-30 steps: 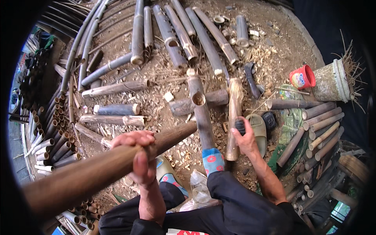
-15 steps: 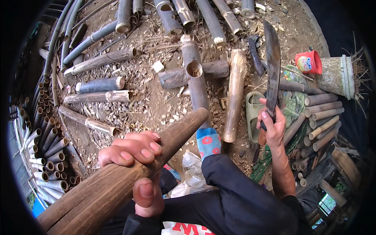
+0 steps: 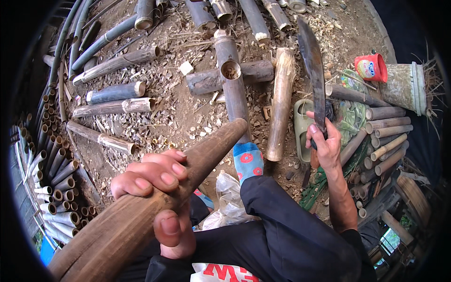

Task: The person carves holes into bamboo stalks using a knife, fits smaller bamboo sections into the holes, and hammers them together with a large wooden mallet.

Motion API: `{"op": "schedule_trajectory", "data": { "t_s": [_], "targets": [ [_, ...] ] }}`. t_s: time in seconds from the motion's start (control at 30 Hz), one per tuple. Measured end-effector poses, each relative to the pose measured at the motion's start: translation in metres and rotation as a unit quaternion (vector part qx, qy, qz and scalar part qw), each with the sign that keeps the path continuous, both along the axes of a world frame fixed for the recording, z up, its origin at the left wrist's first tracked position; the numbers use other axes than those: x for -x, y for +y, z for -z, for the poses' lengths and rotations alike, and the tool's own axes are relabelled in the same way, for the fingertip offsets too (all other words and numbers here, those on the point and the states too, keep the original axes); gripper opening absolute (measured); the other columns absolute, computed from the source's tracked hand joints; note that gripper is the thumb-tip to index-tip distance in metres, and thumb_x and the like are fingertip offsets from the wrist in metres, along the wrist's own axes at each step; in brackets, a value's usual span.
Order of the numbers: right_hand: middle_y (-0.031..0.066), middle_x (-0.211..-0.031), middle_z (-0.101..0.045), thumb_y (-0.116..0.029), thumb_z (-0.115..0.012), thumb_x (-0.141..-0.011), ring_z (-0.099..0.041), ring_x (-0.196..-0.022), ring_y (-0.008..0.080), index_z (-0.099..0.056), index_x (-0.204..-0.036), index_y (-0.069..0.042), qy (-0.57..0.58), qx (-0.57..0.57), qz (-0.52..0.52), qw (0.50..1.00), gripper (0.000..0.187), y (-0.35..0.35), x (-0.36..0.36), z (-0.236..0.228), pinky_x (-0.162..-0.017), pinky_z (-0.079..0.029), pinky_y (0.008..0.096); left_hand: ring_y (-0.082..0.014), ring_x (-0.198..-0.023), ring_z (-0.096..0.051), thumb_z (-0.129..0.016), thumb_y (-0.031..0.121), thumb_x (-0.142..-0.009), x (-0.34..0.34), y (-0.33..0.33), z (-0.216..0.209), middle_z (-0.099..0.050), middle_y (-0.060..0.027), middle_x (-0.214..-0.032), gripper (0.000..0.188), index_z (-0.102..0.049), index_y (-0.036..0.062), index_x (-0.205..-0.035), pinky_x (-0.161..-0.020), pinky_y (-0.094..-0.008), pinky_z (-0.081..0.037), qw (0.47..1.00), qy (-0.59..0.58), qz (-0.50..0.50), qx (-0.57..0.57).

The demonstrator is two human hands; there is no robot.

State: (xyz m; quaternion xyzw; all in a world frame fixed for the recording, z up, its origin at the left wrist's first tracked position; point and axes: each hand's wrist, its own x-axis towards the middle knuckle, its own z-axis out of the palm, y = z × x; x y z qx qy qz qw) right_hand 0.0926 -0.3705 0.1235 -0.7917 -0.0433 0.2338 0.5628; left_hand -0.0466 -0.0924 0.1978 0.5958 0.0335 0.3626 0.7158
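While the left hand point(image 3: 152, 174) wraps around a brown, tapering wooden club point(image 3: 141, 215), the right hand point(image 3: 326, 145) grips a long, dark-bladed machete point(image 3: 314, 70), its blade pointing away from the body. Between the hands, farther out, a grey-brown bamboo tube with a round hole point(image 3: 236, 98) lies across a dark, rough log point(image 3: 204, 82); a blue, pink-patterned sock point(image 3: 247, 160) covers the foot at its near end.

Left grip point(image 3: 149, 175) curled, thumb point(image 3: 168, 229) apart from bent fingers point(image 3: 164, 167) — right grip point(image 3: 327, 144) folded, its forearm point(image 3: 343, 195) bare
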Motion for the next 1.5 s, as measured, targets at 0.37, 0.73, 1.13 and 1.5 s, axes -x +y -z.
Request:
{"op": "schedule_trajectory", "data": {
  "t_s": [0.37, 0.73, 1.13, 1.5],
  "targets": [
    [0.0095, -0.074, -0.061, -0.025, -0.067, -0.085, -0.064, -0.071, 0.032, -0.066, -0.087, -0.007, -0.3, 0.275, -0.423, 0.809, 0.018, -0.001, -0.075, 0.012, -0.062, -0.051, 0.0429, -0.0216, -0.085, -0.055, -0.07, 0.03, -0.08, 0.011, -0.021, -0.003, -0.053, -0.0063, -0.093, 0.044, -0.042, 0.0118, -0.11, -0.084, -0.0469, -0.045, 0.997, 0.01, 0.017, -0.071],
    [0.0124, -0.082, -0.065, -0.026, -0.067, -0.086, -0.064, -0.082, 0.0341, -0.068, -0.088, -0.006, -0.253, 0.401, -0.355, 0.806, 0.02, -0.101, -0.101, -0.031, -0.069, -0.05, 0.0414, -0.0255, -0.1, -0.059, -0.063, 0.026, -0.087, -0.02, -0.006, 0.071, -0.06, -0.0155, -0.114, 0.053, -0.042, 0.0026, -0.13, -0.098, -0.04, -0.043, 0.989, 0.099, -0.105, -0.007],
    [0.0194, -0.101, -0.066, -0.007, -0.062, -0.073, -0.066, -0.091, 0.0309, -0.048, -0.13, 0.001, -0.151, 0.446, 0.079, 0.878, 0.06, -0.243, -0.175, -0.095, -0.078, -0.051, 0.0399, -0.0244, -0.094, -0.06, -0.073, 0.031, -0.084, -0.102, 0.309, 0.215, -0.063, -0.0115, -0.106, 0.045, -0.062, -0.0012, -0.113, -0.087, -0.0414, -0.049, 0.848, 0.332, -0.311, 0.273],
    [0.0208, -0.1, -0.069, -0.02, -0.065, -0.083, -0.066, -0.098, 0.0387, -0.067, -0.096, -0.006, -0.165, 0.731, 0.014, 0.662, 0.019, -0.249, -0.303, -0.052, -0.081, -0.052, 0.0486, -0.012, -0.087, -0.055, -0.058, 0.023, -0.093, -0.076, 0.125, 0.133, -0.061, -0.0042, -0.103, 0.028, -0.064, 0.0047, -0.113, -0.074, -0.0268, -0.046, 0.91, 0.408, -0.065, -0.017]
  ]
}}
